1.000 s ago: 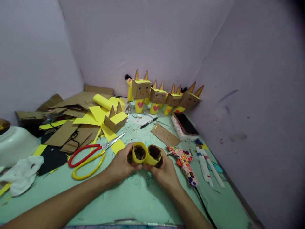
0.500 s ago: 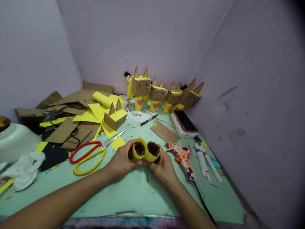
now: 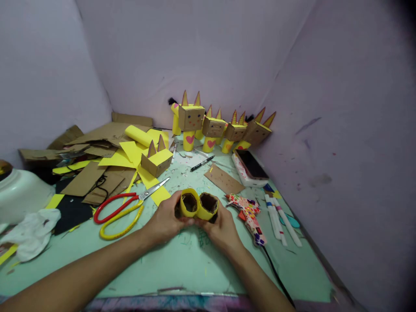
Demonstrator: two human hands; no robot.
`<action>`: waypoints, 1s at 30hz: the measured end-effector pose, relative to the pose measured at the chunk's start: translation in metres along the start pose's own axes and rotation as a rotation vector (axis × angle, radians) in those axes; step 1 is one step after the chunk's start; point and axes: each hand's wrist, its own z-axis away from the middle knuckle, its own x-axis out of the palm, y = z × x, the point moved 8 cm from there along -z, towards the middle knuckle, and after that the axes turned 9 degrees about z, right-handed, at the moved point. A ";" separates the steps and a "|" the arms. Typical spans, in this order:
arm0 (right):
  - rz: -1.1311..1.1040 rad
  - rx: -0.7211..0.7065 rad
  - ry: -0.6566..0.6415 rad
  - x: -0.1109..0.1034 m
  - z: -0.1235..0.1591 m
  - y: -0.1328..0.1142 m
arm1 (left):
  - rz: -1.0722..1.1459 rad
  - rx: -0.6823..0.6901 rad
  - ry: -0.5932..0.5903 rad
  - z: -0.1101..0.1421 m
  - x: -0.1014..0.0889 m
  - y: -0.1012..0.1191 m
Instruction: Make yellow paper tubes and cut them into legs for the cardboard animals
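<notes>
My left hand [image 3: 167, 220] is closed round a yellow-covered cardboard tube [image 3: 183, 211], its open end facing up. My right hand [image 3: 223, 229] grips a second yellow cardboard tube [image 3: 204, 213] in the same way. The two tubes stand side by side, touching, with brown corrugated insides showing. Some of the fingers are hidden behind the tubes. Left of my hands lie scissors [image 3: 140, 199] with one red and one yellow handle. To the right is a hot glue gun [image 3: 248, 213] with a patterned cover and a black cord.
Several cardboard animal figures [image 3: 191, 118] stand by the back wall. A box-shaped head [image 3: 158, 164] with ears sits before cardboard and yellow paper scraps [image 3: 82, 178]. A pen [image 3: 202, 164], a cardboard piece [image 3: 223, 179], a phone [image 3: 251, 164] and markers [image 3: 274, 218] lie on the table.
The view has shifted very slightly. Both hands keep the tubes pressed side by side, with no other visible change.
</notes>
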 end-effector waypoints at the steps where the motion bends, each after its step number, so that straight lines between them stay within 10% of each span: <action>1: 0.004 0.002 0.007 0.000 0.000 0.001 | 0.003 0.004 -0.001 0.000 0.000 0.001; 21: -0.198 0.176 -0.010 0.008 -0.014 0.009 | 0.538 -0.340 0.028 -0.007 0.007 0.000; 30: -0.248 0.154 -0.007 0.008 -0.016 0.001 | 0.476 -0.214 0.031 -0.012 0.001 0.002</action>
